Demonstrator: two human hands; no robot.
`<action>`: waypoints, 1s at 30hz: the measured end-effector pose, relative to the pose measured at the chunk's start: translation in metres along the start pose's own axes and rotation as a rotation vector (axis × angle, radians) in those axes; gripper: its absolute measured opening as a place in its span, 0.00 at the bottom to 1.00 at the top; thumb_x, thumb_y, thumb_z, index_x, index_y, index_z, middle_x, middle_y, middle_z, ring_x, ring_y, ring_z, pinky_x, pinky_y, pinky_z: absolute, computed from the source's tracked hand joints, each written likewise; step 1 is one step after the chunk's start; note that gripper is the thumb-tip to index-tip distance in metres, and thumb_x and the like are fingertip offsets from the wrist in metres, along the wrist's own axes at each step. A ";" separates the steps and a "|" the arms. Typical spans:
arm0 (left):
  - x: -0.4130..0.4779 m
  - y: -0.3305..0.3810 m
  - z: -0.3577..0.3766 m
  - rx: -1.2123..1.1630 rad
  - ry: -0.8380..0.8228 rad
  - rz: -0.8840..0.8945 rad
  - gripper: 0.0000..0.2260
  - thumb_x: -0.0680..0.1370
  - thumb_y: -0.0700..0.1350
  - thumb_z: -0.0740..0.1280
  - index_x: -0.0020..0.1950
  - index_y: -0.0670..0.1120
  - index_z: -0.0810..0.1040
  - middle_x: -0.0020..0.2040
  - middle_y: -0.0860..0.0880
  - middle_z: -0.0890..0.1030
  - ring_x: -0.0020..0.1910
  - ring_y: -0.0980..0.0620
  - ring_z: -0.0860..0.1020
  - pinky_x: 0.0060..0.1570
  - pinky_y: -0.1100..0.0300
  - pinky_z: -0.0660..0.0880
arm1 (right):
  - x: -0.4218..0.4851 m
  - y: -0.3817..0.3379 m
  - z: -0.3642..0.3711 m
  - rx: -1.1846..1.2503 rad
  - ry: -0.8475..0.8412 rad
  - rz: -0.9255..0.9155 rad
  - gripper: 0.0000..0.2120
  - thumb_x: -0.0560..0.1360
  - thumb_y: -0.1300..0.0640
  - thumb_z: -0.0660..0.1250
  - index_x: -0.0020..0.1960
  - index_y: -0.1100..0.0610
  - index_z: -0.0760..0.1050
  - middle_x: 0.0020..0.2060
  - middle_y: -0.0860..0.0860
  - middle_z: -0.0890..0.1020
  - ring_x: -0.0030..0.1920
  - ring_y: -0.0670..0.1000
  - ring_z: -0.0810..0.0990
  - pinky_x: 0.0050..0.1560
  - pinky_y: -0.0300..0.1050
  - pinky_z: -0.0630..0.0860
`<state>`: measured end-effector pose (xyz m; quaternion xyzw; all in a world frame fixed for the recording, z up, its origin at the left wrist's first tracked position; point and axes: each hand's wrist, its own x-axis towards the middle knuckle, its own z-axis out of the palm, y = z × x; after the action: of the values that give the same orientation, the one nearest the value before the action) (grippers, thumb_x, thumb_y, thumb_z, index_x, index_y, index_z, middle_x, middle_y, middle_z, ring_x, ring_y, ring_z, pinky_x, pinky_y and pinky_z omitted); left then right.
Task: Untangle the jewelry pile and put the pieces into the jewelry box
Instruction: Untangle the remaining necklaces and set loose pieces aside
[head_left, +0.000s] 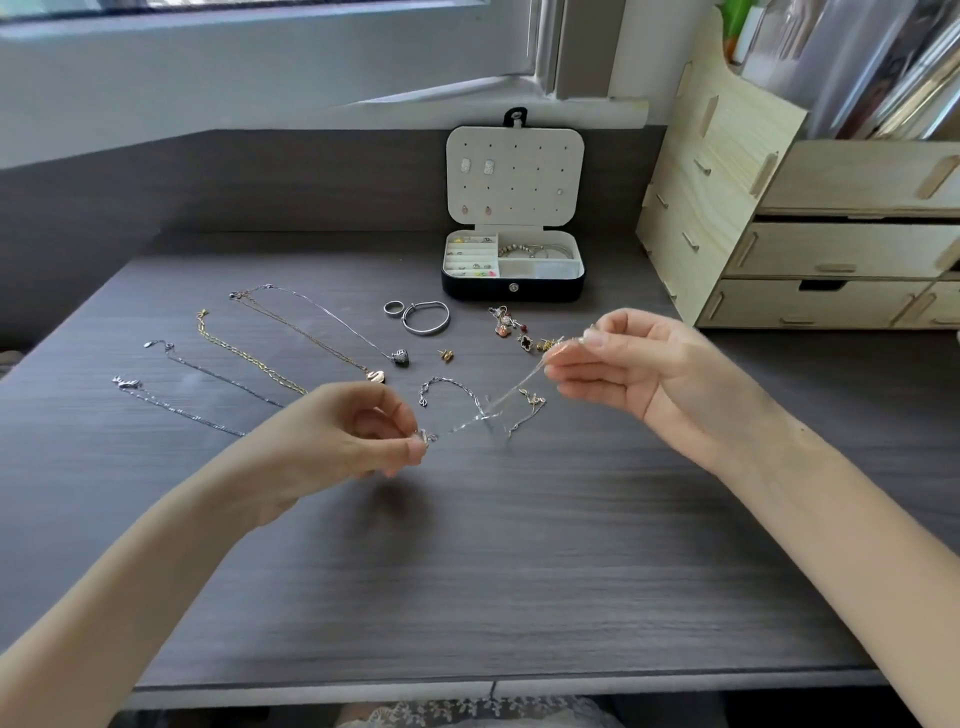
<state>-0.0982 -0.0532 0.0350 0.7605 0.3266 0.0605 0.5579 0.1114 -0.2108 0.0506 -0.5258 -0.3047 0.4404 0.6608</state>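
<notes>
where the held chain runs: a thin silver chain (501, 406) is stretched in the air between both hands, sloping up from left to right above the desk (467, 571).
left hand (358, 431): thumb and fingertips pinch the lower end of the chain, the other fingers curled.
right hand (618, 364): palm turned up, thumb and forefinger pinch the upper end, held higher and nearer the box.
jewelry box (478, 291): black, open at the back of the desk, its lid (514, 176) upright with a few earrings pinned on it; bracelets lie in the rear right compartment, small pieces in the left slots.
laid-out necklaces (244, 358): five chains lie apart in a fan on the left of the desk.
ring (393, 308) and bangle (426, 318): side by side, just in front of the box.
small pile (511, 330): earrings and charms clustered beside the right hand's fingertips.
under the held chain: a short silver bracelet (447, 387) and a fine gold chain (531, 410) lie on the desk.
wooden organiser (831, 249): at the right, with drawers.
</notes>
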 end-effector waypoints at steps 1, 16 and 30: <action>0.000 0.000 -0.002 0.006 -0.005 0.002 0.05 0.72 0.37 0.72 0.42 0.42 0.77 0.34 0.47 0.81 0.31 0.54 0.74 0.29 0.68 0.68 | 0.003 -0.004 0.001 0.015 0.009 -0.023 0.06 0.68 0.61 0.67 0.41 0.59 0.70 0.41 0.59 0.84 0.44 0.55 0.84 0.47 0.47 0.81; 0.000 0.007 -0.013 0.318 -0.034 -0.003 0.05 0.71 0.41 0.67 0.41 0.50 0.81 0.36 0.51 0.76 0.34 0.56 0.70 0.35 0.63 0.65 | 0.026 -0.060 0.012 0.311 0.063 -0.190 0.02 0.67 0.61 0.65 0.40 0.58 0.73 0.31 0.52 0.82 0.35 0.50 0.82 0.40 0.43 0.80; 0.001 0.004 -0.002 0.805 0.026 -0.005 0.07 0.77 0.44 0.61 0.42 0.53 0.77 0.34 0.58 0.72 0.33 0.60 0.69 0.30 0.66 0.63 | 0.025 -0.067 0.002 0.627 0.028 -0.210 0.12 0.66 0.62 0.66 0.30 0.55 0.63 0.25 0.48 0.64 0.25 0.45 0.59 0.26 0.36 0.57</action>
<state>-0.0968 -0.0514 0.0388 0.9166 0.3332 -0.0639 0.2114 0.1385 -0.1912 0.1139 -0.2685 -0.1976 0.4350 0.8365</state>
